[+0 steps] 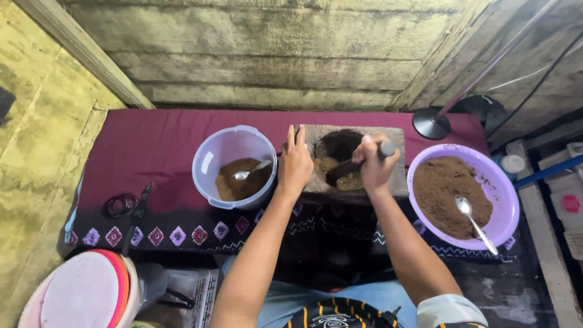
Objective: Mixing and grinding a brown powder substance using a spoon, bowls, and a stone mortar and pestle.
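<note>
A grey stone mortar block sits on a maroon cloth, its round hollow holding brown powder. My right hand grips a dark pestle angled down into the hollow. My left hand rests flat against the block's left edge, fingers extended, holding nothing. Left of it stands a clear plastic tub with brown powder and a metal spoon. To the right is a purple basin of brown powder with another spoon.
Scissors and a dark ring-shaped object lie on the cloth at left. A stack of round lids is at lower left. A metal stand base and a small white-capped bottle sit at the right. Wooden walls close behind.
</note>
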